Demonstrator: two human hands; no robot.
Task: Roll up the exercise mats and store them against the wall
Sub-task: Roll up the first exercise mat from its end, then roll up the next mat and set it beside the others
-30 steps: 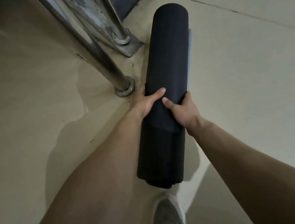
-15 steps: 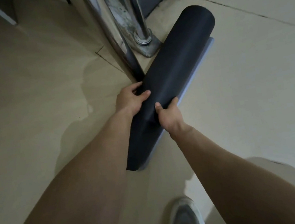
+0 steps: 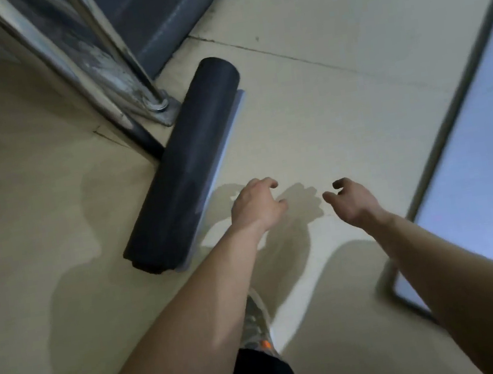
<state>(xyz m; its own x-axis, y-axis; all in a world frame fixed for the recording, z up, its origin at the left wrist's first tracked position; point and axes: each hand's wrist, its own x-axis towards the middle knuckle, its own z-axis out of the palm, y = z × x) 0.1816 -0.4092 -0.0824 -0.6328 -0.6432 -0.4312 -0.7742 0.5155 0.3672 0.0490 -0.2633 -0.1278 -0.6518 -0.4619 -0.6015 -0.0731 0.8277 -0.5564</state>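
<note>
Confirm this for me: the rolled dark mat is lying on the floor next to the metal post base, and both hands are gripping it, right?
Not quite. The head view shows the rolled dark mat lying beside the metal post base, but the left hand and right hand are open and off it.

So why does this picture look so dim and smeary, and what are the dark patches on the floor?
Head view: dim lighting; both hands cast shadows on the tiled floor; the flat mat at right is motion-smeared; wide-angle bending shows at edges.

Looks like a gym: rolled dark foam exercise mat [image 3: 185, 167] at ten o'clock, steel equipment legs [image 3: 114, 66], beige tiled floor [image 3: 334, 79].
</note>
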